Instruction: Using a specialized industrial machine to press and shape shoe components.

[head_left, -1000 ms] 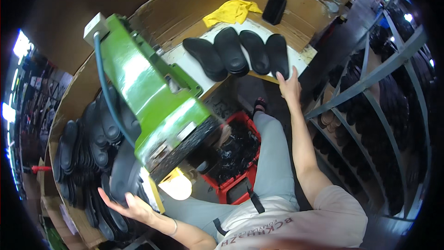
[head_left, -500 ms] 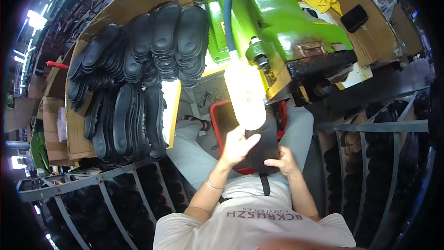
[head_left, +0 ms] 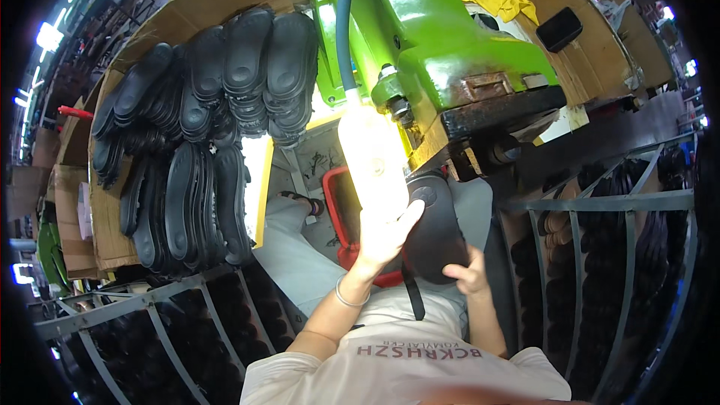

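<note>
black sole [head_left: 439, 236], long axis near-far; left hand [head_left: 381, 240] grip closed on far-left edge, right hand [head_left: 472, 273] grip on near-right.

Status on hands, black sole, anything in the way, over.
Right hand gripping near end of black sole. Left hand at its left edge, grip unclear. In the way: glare from glowing lamp.
</note>
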Demonstrator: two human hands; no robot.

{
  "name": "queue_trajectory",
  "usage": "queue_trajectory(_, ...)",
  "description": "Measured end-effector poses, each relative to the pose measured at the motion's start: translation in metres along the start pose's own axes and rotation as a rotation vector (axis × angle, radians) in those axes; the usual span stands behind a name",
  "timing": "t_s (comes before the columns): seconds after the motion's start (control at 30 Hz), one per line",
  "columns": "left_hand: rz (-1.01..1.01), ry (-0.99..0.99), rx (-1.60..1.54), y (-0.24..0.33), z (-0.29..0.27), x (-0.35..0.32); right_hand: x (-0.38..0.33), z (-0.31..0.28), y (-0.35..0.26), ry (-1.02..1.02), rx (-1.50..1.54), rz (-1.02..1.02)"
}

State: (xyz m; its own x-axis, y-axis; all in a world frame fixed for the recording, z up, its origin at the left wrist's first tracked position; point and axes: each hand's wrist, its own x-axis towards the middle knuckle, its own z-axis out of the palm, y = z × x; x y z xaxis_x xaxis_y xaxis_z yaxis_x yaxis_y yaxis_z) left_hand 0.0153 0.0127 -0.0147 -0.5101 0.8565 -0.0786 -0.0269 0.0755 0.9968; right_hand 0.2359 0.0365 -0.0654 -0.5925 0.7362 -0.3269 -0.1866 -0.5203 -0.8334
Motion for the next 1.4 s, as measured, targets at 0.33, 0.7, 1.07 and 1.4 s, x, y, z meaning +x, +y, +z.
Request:
queue_trajectory(0.33,0.204,0.056,0.262,0.008,0.001,0.018,0.077,-0.018,-0.108,0.283,0.082,-0.461)
queue_trajectory(0.7,0.154,0.073,-0.166,0.012,-0.076,0.007,0.131,0.034,-0.09,0.089,0.209,-0.409)
queue_trajectory(1.07,-0.206,0.042,-0.345,-0.048,-0.124,-0.065,0.124,0.08,-0.053,-0.082,-0.44,-0.465)
queue_trajectory(1.4,0.13,-0.159,0.228,0.05,-0.084,0.011,0.12,0.059,-0.081,0.033,0.075,-0.484)
